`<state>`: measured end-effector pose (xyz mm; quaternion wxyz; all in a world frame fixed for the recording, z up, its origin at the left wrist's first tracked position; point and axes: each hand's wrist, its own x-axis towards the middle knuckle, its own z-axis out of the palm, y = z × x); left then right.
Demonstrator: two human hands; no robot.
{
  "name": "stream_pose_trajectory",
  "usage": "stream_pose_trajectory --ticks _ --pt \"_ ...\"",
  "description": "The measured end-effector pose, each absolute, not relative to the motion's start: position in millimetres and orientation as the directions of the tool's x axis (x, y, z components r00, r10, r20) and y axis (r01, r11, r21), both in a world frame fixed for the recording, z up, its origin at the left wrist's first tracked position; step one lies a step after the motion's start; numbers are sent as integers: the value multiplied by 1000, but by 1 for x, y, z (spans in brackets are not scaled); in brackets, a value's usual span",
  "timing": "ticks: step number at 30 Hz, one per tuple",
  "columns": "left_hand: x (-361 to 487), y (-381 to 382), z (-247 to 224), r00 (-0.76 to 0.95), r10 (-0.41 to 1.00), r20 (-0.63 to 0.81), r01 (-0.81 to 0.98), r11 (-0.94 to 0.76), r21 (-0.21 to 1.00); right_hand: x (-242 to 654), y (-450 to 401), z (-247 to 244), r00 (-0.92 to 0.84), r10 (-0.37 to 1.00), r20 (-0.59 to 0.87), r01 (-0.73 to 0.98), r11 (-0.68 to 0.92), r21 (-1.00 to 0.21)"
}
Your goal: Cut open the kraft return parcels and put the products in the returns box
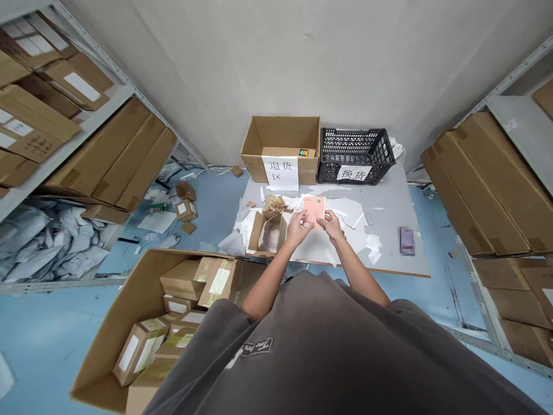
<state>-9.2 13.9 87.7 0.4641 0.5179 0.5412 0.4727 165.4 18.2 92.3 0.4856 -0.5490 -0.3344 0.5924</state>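
Between my two hands, above the table, is a flat pink box (314,206) with a small barcode label near its top edge. The fingers of my left hand (298,229) are closed on its left side. At its lower right, my right hand (332,226) pinches the edge. Just left of my left hand stands an opened cardboard carton (266,235) with pale lining inside. Crumpled brown packing paper (275,203) lies behind that carton. Torn white paper (352,210) is scattered around and under my hands.
At the table's back stand a large cardboard box (254,167) and a black plastic crate (371,164), both with paper signs. A blurred purple item (406,241) lies at right. A big carton (101,334) of parcels is at my left. Loaded shelves (129,89) flank both sides.
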Motion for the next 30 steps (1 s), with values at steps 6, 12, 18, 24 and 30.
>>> stream_pose_trajectory --ticks 6,12,18,24,30 --pt "14 6 93 -11 999 53 143 -51 988 143 16 105 -32 989 -142 -144 -145 -979" --pt "-18 19 92 -15 990 -139 -182 134 974 162 22 104 125 979 -163 -40 -159 -986" --pt "-33 28 86 189 945 -268 -314 316 895 175 23 104 -67 914 -401 -246 -404 -881" --pt "-37 29 84 151 955 -255 -302 290 908 174 26 113 -91 911 -402 -245 -412 -878" --pt "-69 56 91 137 969 -206 -286 238 928 153 48 122 -42 917 -397 -265 -393 -880"
